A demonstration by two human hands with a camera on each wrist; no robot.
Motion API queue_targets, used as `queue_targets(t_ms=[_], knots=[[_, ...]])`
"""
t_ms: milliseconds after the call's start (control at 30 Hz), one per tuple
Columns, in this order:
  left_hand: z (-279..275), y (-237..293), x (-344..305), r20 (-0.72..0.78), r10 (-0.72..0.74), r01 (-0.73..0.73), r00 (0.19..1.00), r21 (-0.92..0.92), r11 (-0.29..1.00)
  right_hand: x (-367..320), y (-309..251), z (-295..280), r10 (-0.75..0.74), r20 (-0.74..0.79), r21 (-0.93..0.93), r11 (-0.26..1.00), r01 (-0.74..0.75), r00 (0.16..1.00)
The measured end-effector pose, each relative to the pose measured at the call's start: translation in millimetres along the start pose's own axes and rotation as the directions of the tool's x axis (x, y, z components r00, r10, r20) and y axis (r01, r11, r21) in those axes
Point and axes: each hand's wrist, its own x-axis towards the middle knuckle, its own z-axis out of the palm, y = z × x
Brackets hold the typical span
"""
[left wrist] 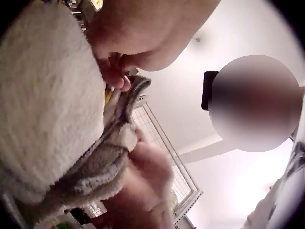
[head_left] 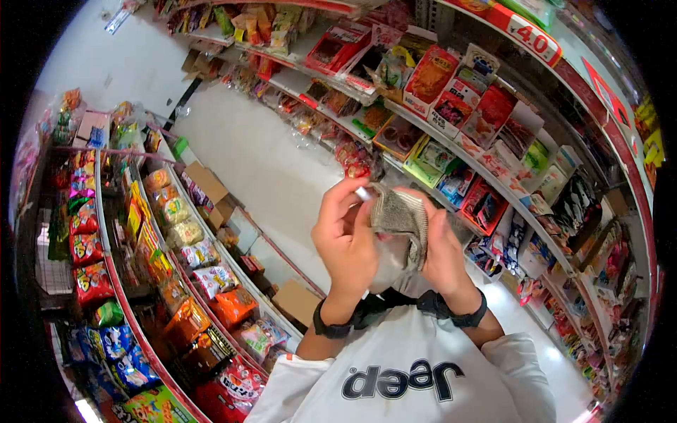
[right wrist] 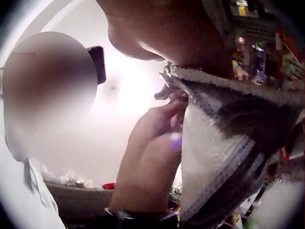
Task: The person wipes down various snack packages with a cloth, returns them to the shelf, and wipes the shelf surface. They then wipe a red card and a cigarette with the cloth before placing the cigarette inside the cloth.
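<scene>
A grey striped cloth [head_left: 396,218] with a fluffy pale side hangs between the two hands, over the aisle and in front of the chest. On its left edge, the left hand [head_left: 347,236] pinches the cloth between thumb and fingers, beside a small shiny white piece [head_left: 363,193]. The right hand [head_left: 446,250] grips the opposite side, its thumb upright along the edge. In the left wrist view the fluffy face of the cloth [left wrist: 52,95] fills the left side. The right wrist view shows folds of the cloth [right wrist: 219,148] hiding part of the fingers.
Shelves of packaged snacks [head_left: 486,116] curve along the right. On the left, lower racks hold bagged snacks [head_left: 215,278]. Cardboard boxes [head_left: 300,302] line the pale aisle floor [head_left: 243,151]. A red price strip [head_left: 529,35] edges the upper shelf.
</scene>
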Motion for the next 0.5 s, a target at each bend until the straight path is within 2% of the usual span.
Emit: queue_targets(t_ms=[33, 100, 133, 233, 267, 333, 367, 433, 500], knots=[[-1, -1, 2, 0.048, -0.027, 0.029, 0.998, -0.057, 0.998, 1, 2, -4, 0.097, 0.009, 0.161, 0.982, -0.097, 0.995], [-10, -4, 0, 0.134, -0.101, 0.121, 0.986, -0.149, 0.981, 4, 0, -14, 0.179, 0.045, 0.128, 0.975, -0.184, 0.983], [-13, -7, 1, 0.183, -0.087, 0.110, 0.979, -0.121, 0.987, 4, 0, -17, 0.226, 0.061, 0.114, 0.966, -0.232, 0.972], [-16, -14, 4, 0.254, -0.129, 0.144, 0.959, -0.040, 0.989, 3, -5, -19, 0.232, 0.295, -0.058, 0.973, -0.225, 0.927], [-16, -17, 4, 0.270, -0.140, 0.153, 0.953, -0.025, 0.988, 4, 6, -21, 0.159, 0.254, -0.144, 0.982, -0.125, 0.954], [-18, -21, 0, 0.296, -0.168, 0.173, 0.940, 0.008, 0.985, 3, 10, -23, 0.135, 0.161, -0.360, 0.931, -0.069, 0.978], [-16, -21, -1, 0.247, -0.159, 0.164, 0.956, -0.003, 0.986, 4, 10, -24, 0.115, 0.117, -0.462, 0.885, -0.048, 0.986], [-10, -24, -4, 0.148, -0.137, 0.143, 0.979, -0.024, 0.990, 5, 4, -21, 0.059, 0.091, -0.515, 0.857, -0.004, 0.994], [-21, -39, -6, 0.165, -0.120, 0.121, 0.979, 0.000, 0.993, 6, -2, -18, 0.031, 0.070, -0.561, 0.828, 0.014, 0.997]])
